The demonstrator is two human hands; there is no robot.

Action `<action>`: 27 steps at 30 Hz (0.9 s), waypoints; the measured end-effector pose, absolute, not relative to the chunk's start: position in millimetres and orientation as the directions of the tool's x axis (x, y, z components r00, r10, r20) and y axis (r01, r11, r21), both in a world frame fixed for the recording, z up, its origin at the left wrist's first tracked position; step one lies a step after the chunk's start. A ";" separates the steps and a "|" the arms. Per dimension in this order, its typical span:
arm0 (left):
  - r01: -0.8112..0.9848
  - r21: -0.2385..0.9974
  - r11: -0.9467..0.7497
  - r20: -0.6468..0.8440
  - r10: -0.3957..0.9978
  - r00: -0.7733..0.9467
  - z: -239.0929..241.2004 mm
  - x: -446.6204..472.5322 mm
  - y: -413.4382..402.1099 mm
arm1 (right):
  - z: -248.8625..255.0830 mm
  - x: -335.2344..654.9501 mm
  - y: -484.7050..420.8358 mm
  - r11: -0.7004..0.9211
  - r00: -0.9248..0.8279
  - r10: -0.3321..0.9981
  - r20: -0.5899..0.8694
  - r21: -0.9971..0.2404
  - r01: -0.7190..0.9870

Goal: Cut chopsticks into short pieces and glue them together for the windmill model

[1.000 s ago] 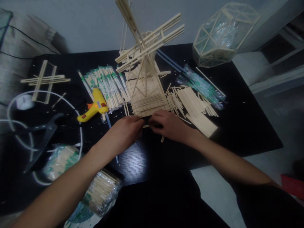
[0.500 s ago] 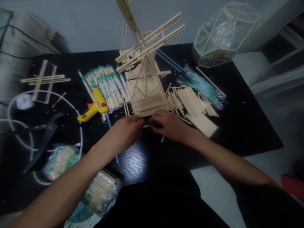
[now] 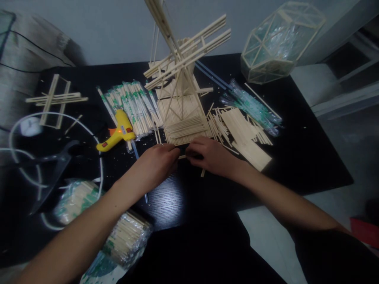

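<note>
My left hand (image 3: 161,159) is closed, its fingertips pinched at one end of a thin wooden stick (image 3: 182,157). Facing it, my right hand (image 3: 207,154) curls closed around the stick's other end. Only a short piece of the stick shows between the fingers. Just beyond my hands stands a windmill model built of sticks (image 3: 180,104), its crossed blades (image 3: 189,55) tilted upward. A row of loose sticks (image 3: 186,127) lies on the front of its base. Under my right hand the end of another stick (image 3: 203,172) pokes out.
A yellow glue gun (image 3: 118,134) lies left, beside wrapped chopsticks (image 3: 133,106). Cut sticks and flat stick panels (image 3: 248,138) lie right. Chopstick bundles (image 3: 128,238) sit near my left forearm. A white cable (image 3: 102,169) loops at left; a faceted stick frame (image 3: 281,43) stands back right.
</note>
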State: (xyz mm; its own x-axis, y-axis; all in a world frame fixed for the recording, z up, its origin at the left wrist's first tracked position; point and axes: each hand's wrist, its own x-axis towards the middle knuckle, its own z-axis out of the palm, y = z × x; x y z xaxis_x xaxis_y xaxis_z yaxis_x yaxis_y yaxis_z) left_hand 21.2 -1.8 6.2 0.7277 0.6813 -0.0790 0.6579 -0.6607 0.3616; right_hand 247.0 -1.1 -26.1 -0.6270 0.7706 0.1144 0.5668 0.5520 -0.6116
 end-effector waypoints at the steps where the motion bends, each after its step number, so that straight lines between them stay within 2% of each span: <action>1: 0.657 0.363 -0.660 -0.080 0.681 0.728 6.3 21.3 -1.8 | -26.4 246.9 -1.0 0.550 -0.626 0.772 0.113 -0.612 0.568; 27: 0.663 0.382 -0.643 -0.091 0.688 0.720 4.7 20.9 -1.5 | -26.2 247.4 -0.2 0.557 -0.630 0.768 0.118 -0.611 0.563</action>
State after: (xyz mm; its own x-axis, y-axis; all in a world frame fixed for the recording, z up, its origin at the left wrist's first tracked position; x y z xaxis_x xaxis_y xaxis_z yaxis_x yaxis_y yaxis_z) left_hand 20.9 -1.5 4.7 0.7199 0.6880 -0.0914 0.6633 -0.6432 0.3825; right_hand 247.4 -0.2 -26.2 -0.6300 0.7675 0.1182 0.5634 0.5565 -0.6106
